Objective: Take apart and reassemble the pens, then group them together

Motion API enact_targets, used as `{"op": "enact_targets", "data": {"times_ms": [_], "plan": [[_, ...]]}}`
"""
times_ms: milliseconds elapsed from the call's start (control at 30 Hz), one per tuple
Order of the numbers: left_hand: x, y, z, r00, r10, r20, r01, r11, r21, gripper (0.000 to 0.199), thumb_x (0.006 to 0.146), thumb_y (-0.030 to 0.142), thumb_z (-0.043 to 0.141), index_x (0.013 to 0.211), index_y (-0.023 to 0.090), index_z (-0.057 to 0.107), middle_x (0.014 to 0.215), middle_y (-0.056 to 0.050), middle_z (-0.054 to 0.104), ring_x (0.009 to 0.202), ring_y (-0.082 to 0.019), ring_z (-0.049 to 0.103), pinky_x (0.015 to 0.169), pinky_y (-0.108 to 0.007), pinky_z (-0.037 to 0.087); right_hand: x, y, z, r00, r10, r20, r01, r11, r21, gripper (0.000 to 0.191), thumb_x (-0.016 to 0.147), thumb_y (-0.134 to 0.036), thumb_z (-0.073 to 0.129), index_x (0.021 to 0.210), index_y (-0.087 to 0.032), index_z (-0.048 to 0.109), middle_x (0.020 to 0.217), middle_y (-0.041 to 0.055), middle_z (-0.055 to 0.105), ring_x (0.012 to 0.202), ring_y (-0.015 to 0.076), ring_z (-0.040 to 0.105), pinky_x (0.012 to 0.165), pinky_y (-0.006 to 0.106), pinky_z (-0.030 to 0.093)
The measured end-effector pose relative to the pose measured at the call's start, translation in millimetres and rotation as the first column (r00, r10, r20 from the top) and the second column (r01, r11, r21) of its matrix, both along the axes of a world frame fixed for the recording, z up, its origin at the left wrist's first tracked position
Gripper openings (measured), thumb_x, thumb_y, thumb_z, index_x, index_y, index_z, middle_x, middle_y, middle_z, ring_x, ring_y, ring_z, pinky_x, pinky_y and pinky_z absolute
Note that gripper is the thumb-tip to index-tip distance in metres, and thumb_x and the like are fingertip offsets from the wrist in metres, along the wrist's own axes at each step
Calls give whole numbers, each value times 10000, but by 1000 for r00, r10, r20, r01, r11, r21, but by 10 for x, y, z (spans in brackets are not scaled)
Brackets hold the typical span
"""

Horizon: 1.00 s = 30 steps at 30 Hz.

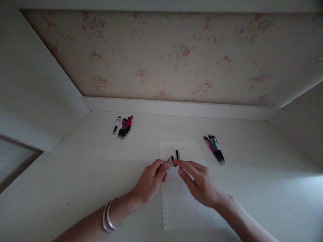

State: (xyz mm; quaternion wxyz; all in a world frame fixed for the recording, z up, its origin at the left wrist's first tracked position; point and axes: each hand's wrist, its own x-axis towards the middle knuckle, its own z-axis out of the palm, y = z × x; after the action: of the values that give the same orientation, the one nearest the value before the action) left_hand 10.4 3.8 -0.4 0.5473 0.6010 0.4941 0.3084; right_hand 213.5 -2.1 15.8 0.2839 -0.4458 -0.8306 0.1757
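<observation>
My left hand (152, 178), with silver bangles on its wrist, is closed in a pinch on a thin black piece (168, 160), too small to identify. My right hand (198, 179) hovers over the sheet of paper (176, 211), fingers stretched out and thumb apart, with nothing visible in it. At its index fingertip lie small black cylindrical parts (177, 154) that look like pen pieces, plus a few thin slivers. The fingers partly cover some of them. Handwriting lines the top of the punched sheet.
Several pens (125, 127) with pink, green and white barrels lie at the back left of the white desk (88, 168). Further pens (214, 149), purple, teal and white, lie to the right of the paper. A floral panel (151, 57) rises behind, with side walls left and right.
</observation>
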Motion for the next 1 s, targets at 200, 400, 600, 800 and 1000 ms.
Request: {"op": "enact_targets", "data": {"times_ms": [200,400,600,800,1000], "plan": [[9,-14,-11,993,-92,-78,101,989,108,360,1012,402,381,798,174,562,669,28,521,628,-127,474,615,-238,372,-195,-78,46,993,110,36,-109,994,-26,437,1016,-223,429,1450,-249,469,1377,54,618,1247,212,593,1043,395,509],[-4,-12,-35,990,-103,-92,114,985,127,374,1017,421,386,822,171,584,648,36,506,621,-122,486,615,-235,364,31,118,-18,979,-160,-124,153,986,-64,371,1020,-301,430,1346,-202,576,1345,82,639,1209,224,621,1034,376,500],[-27,-16,-45,996,-68,-56,72,995,70,389,1009,454,387,938,159,630,700,13,539,626,-127,484,605,-242,379,314,453,1,869,-460,-180,416,878,-236,395,1003,-470,405,939,-203,689,880,56,739,681,183,695,660,310,549],[-82,-15,3,995,-99,-11,100,995,31,363,971,272,429,1280,175,594,944,-38,641,706,-133,503,660,-255,409,259,544,-95,950,-263,167,282,954,-104,379,1014,-367,377,892,-207,698,861,77,727,787,233,685,701,333,503],[-57,-11,-61,997,-44,66,45,999,-11,451,1003,399,432,1405,196,449,1067,-67,685,705,-132,539,648,-262,440,245,504,-227,957,-242,162,246,969,0,361,1025,-329,375,1202,-183,654,999,109,737,881,252,707,784,370,535]]}}
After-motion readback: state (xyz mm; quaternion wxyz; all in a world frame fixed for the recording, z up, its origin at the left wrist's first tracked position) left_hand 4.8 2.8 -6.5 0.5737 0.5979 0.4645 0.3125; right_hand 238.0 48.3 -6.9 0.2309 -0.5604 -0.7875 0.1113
